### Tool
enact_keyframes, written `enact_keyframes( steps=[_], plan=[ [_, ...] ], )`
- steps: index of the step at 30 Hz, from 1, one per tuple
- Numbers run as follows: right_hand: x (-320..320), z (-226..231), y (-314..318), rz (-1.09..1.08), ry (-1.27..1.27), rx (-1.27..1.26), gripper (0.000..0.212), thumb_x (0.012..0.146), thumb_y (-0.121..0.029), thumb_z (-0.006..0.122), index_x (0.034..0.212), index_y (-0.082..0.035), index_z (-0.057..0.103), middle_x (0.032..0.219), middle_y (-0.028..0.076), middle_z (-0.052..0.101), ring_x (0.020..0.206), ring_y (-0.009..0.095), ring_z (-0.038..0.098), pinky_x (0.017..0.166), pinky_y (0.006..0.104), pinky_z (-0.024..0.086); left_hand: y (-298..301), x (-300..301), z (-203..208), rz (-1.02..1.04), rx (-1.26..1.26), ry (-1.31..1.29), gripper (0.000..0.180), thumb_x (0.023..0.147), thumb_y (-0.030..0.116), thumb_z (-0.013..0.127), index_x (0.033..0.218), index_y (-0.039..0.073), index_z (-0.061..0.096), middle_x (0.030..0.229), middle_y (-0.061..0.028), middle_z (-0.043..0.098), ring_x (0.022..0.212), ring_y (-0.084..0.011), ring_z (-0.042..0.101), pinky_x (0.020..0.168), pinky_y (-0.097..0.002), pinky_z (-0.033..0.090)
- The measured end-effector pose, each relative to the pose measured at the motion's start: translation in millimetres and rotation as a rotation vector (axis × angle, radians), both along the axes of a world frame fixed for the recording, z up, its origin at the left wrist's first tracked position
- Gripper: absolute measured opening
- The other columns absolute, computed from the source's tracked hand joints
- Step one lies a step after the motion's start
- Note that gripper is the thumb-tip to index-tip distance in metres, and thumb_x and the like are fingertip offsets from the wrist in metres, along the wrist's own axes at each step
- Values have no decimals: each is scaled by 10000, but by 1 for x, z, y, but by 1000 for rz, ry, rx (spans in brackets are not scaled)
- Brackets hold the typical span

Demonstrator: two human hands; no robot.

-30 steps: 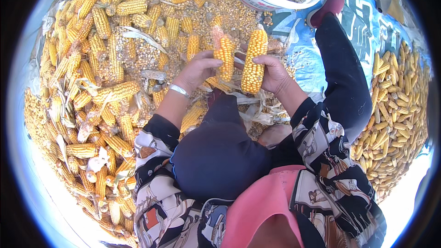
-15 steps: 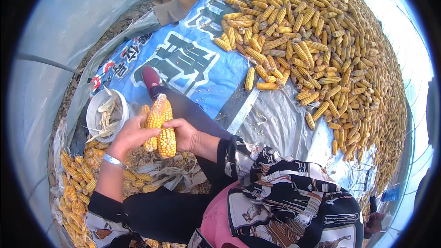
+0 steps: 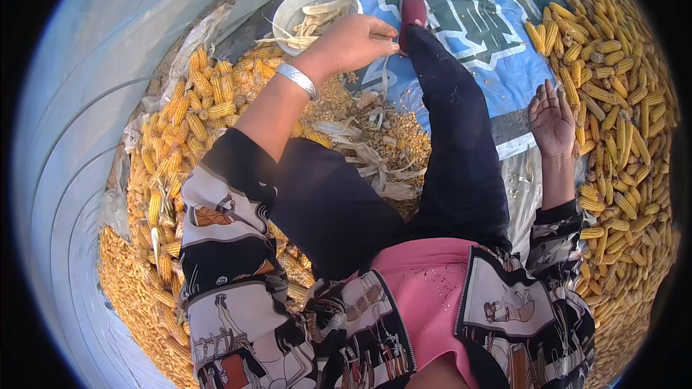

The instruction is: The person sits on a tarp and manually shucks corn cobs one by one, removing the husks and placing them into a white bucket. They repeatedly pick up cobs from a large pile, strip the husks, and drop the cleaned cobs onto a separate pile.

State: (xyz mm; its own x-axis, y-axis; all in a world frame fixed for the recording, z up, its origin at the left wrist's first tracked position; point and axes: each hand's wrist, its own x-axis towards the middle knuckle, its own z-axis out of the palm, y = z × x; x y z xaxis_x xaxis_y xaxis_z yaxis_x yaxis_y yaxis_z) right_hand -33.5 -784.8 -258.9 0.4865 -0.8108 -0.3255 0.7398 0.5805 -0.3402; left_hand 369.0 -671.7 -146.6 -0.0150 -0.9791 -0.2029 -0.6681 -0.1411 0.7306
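Note:
My left hand (image 3: 355, 43), with a silver bracelet on its wrist, hovers beside a white bucket (image 3: 287, 9) at the top. Its fingers are half bent, a gap shows by the fingertips, and I see no cob in it. Corn husks (image 3: 317, 23) lie in the bucket. Over on the right, my right hand (image 3: 553, 121) is palm up with fingers stretched, nothing in it. It is beside the edge of a large pile of yellow corn cobs (image 3: 623, 126). More corn cobs (image 3: 180, 130) are heaped to my left.
Loose kernels (image 3: 412, 140) and dry husks (image 3: 386, 173) lie between my legs. A blue printed tarp (image 3: 504, 25) spreads ahead, under my red shoe (image 3: 413, 11). Translucent plastic sheeting (image 3: 94, 94) rises along the left side.
The corn cobs that both hands held together are gone from them. My hands have moved apart, the right one out toward the pile. The view has turned, shifting the bucket rightward and up.

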Motion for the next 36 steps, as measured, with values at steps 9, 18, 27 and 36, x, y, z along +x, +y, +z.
enact_keyframes(
  steps=[9, 18, 27, 36],
  plan=[
    [289, -58, 71, 948, 632, -214, 367, 934, -243, 618, 1232, -42, 549, 993, 66, 645, 875, 143, 630, 763, 312, 534, 243, 185, -214, 660, 537, 28, 415, 830, 257, 637, 1143, -15, 658, 988, -161, 709, 845, -243, 693, 793, -347, 526],
    [482, -206, 159, 1494, 1108, -1358, 434, 849, -177, 613, 1236, 16, 573, 1072, 117, 675, 933, 283, 657, 838, 357, 511, 250, 223, -352, 764, 711, -68, 571, 859, 344, 652, 1241, -70, 565, 1113, -266, 650, 1054, -345, 635, 924, -413, 489],
    [583, -266, 183, 1572, 1101, -2381, 646, 778, -47, 650, 1389, -99, 447, 1441, 69, 444, 1342, 283, 401, 1021, 443, 435, 236, 195, -376, 646, 546, -53, 446, 706, 158, 699, 1100, -20, 591, 1136, -224, 617, 1079, -361, 597, 905, -445, 504],
    [568, -261, 159, 1681, 1222, -3013, 350, 703, -299, 765, 1015, -143, 746, 1252, 96, 567, 1189, 268, 487, 1008, 541, 349, 251, 221, -353, 5, 683, -310, 287, 669, 177, 721, 925, 47, 720, 1003, -134, 679, 965, -311, 657, 875, -395, 532]
  ],
)
